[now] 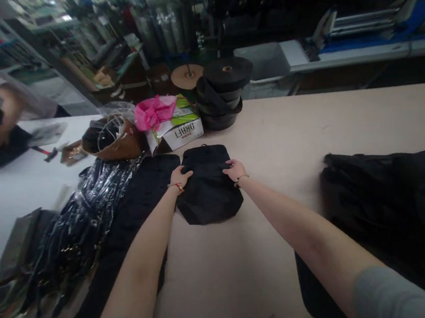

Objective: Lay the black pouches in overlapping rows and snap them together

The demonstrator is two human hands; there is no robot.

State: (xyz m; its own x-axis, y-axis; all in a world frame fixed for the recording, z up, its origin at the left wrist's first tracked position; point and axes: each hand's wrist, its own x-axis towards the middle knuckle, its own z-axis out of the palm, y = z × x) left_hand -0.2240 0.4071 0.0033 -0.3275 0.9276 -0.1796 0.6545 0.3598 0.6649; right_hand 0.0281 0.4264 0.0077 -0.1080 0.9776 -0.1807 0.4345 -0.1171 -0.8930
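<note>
Your left hand (181, 177) and right hand (235, 170) are nearly closed — each holds one side edge of the black fabric piece (209, 199), perhaps pinched by thumbs, flat on the pale table (267, 138).

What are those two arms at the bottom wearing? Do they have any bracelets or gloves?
Both arms have short grey sleeves. There are no gloves. The left hand has a thin bracelet with some red at its wrist, and the right hand has a thin, darker one.
</note>
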